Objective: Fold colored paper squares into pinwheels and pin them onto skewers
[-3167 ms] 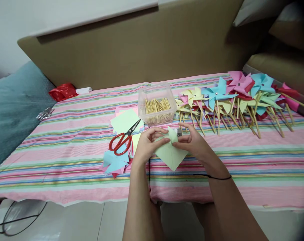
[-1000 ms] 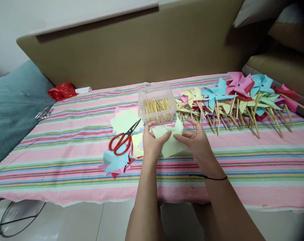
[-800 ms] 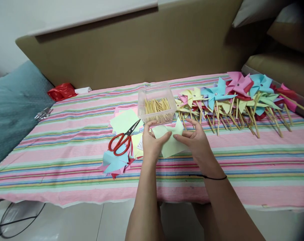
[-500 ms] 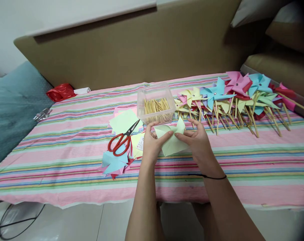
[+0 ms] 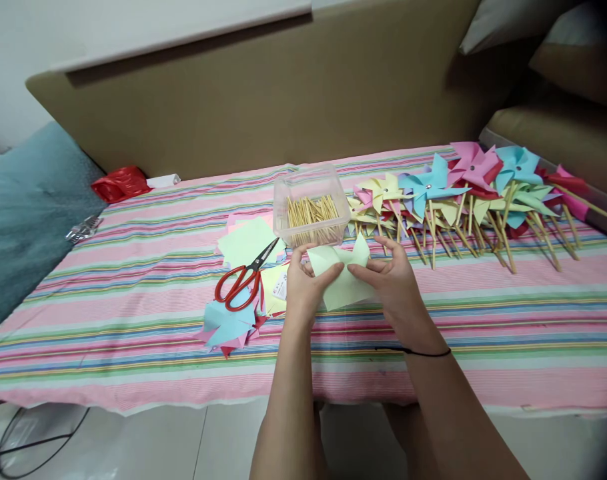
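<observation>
- Striped cloth (image 5: 148,287) covers the seat in front of a brown backrest (image 5: 263,100), with a teal cushion (image 5: 28,213) at the far left.
- Near the front edge, a pale green paper (image 5: 346,290) is held between the two hands, its upper edge bent and one corner peaking beside the right fingers.
- Left hand (image 5: 306,287): thumb and fingers pinch the paper's left side.
- Right hand (image 5: 396,287): thumb and fingers grip the right side; the two thumb tips nearly meet mid-sheet.
- Just beyond the hands, a clear plastic box (image 5: 308,179) holds wooden sticks (image 5: 313,213).
- Red-handled scissors (image 5: 255,265) lie left of the left hand, across blue cut paper (image 5: 228,320) and a pile of paper squares (image 5: 246,241).
- Colourful pinwheels (image 5: 433,187) on sticks lie massed to the right of the box.
</observation>
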`<state>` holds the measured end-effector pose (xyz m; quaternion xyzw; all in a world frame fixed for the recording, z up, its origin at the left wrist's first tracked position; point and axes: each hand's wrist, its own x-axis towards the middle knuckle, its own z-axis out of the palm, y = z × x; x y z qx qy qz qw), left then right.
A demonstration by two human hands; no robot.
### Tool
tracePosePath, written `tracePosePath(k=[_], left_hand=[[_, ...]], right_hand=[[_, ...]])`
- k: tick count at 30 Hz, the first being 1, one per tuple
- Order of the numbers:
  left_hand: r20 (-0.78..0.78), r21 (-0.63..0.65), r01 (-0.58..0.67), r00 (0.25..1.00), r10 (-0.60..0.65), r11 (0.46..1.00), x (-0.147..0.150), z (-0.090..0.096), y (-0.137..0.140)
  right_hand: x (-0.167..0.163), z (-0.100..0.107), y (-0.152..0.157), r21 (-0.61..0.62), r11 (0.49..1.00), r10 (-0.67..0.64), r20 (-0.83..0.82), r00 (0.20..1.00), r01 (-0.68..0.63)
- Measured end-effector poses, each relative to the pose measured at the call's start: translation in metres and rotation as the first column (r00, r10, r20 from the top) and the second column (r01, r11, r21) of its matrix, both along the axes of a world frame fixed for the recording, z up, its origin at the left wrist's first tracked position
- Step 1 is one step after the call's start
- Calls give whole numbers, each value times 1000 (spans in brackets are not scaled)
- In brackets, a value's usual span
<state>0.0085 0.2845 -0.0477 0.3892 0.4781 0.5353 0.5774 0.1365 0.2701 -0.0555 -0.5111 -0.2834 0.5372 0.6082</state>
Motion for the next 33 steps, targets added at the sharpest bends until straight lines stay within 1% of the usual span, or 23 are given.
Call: tracePosePath(k=[1, 3, 5, 6, 10, 15, 17, 20, 22, 24, 28, 30, 33], left_hand=[[30, -4, -14, 999, 15, 1000, 0, 0, 1], [60, -4, -83, 995, 83, 997, -2, 0, 2], [72, 20, -154, 986, 152, 988, -4, -1, 5], [80, 37, -171, 983, 167, 985, -6, -2, 5], [90, 118, -174, 982, 164, 978, -7, -2, 5], [26, 190, -181, 984, 179, 965, -5, 1, 3], [13, 206, -180, 983, 181, 962, -5, 0, 4], [11, 192, -183, 983, 185, 964, -5, -2, 5], [7, 186, -177, 984, 178, 967, -6, -4, 5], [-5, 205, -151, 988, 155, 967, -6, -4, 5], [-18, 258, -57, 998, 64, 964, -4, -2, 2], [-23, 265, -13, 1000, 20, 964, -3, -1, 1], [-50, 264, 25, 999, -12, 964, -3, -1, 1]], right_hand=[[0, 0, 0, -7, 1000, -30, -7, 1000, 30], [1, -1, 1, -27, 996, -85, -18, 996, 85], [2, -2, 2, -43, 993, -112, -21, 994, 111], [2, -3, 2, -49, 992, -116, -21, 993, 115], [2, -4, 4, -50, 990, -133, -31, 991, 131], [1, -3, 3, -55, 987, -153, -25, 988, 151], [1, -2, 3, -64, 986, -159, -31, 987, 157], [0, 0, 2, -92, 984, -158, -54, 986, 153], [0, 1, 2, -102, 983, -161, -70, 985, 153], [0, 1, 3, -102, 982, -166, -75, 983, 158], [0, -1, 4, -90, 983, -162, -57, 985, 157], [1, -2, 4, -80, 985, -159, -56, 986, 154], [1, -2, 5, -60, 987, -151, -65, 986, 147]])
